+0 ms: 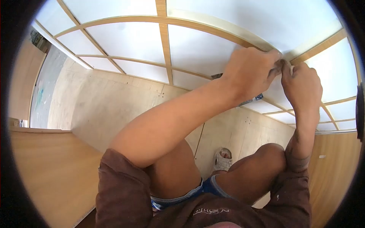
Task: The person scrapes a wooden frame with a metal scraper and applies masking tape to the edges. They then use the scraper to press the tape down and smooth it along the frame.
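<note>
Looking down from the head camera, the biggest thing is a white panel (201, 49) crossed by a grid of thin pale wood strips, smooth and flat, lying against a plywood floor (102, 106) with visible seams and small screw dots. One long strip (213, 30) with a light tape-like band along it curves across the panel, and most of that run already looks pressed down flat; I'd guess what's left is the bit right under the hands and whatever continues to the right. Both hands meet at the spot where that strip crosses another wood strip, upper right. Left hand (251, 72) is pressed knuckles-up on the strip, fingers curled down and pinching at the tape edge. Right hand (302, 83) is closed too, fingertips nipping a small white bit of the tape, almost touching the left thumb. Something dark with a blue bit (253, 99) lies under the left wrist, can't tell what it is. Lower down there's a sandal (222, 159) on the floor between the bare knees, brown sleeves, blue shorts
</note>
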Available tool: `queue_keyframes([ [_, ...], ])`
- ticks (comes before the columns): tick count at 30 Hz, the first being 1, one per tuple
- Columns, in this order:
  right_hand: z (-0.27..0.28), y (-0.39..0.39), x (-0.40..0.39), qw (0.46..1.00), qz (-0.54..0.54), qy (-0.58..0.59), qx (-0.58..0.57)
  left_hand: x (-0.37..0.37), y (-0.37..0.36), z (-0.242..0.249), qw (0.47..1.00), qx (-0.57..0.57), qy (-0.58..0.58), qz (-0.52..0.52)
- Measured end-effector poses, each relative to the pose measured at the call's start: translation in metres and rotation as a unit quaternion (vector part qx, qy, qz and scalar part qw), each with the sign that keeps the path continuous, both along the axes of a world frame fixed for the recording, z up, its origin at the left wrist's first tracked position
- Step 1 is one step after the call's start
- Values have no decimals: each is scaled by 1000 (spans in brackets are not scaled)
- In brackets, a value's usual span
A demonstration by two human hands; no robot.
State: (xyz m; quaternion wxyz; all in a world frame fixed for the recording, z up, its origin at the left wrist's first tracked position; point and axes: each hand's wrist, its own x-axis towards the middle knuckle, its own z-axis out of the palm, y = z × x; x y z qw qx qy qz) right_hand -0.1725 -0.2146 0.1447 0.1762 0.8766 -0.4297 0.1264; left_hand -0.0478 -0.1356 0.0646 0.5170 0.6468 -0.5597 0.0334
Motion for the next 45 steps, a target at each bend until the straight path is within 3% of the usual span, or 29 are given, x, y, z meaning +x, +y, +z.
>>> queue_keyframes([
  [2, 1, 0, 1, 1000, -7, 0, 3, 7, 3, -2, 1000, 9, 1, 25],
  [5, 4, 1, 1, 999, -20, 9, 36, 32, 9, -6, 991, -90, 13, 98],
  [7, 2, 1, 0, 1000, -5, -9, 22, 52, 29, 5, 983, -109, 100, 108],
  [9, -1, -1, -2, 1000, 3, -18, 15, 63, 53, 28, 963, -49, 189, 186],
  [11, -5, -5, -5, 1000, 2, -27, 4, 72, 62, 33, 955, -41, 100, 275],
  [14, -9, -10, -9, 996, 62, -53, -33, 78, 73, 36, 933, -31, 89, 346],
  [19, -8, -11, -10, 997, 57, -55, -11, 71, 59, 28, 946, -61, 91, 305],
  [25, -9, -11, -10, 997, 62, -53, -7, 30, -1, 9, 979, -78, -74, 172],
  [27, -12, -15, -12, 991, 104, -56, -58, 14, -19, 7, 979, -90, -73, 166],
  [37, -12, -15, -10, 993, 90, -52, -55, 2, -31, 17, 985, -84, -29, 150],
  [45, 0, -8, -7, 997, 51, -59, 19, 6, -16, 14, 986, -71, -48, 143],
])
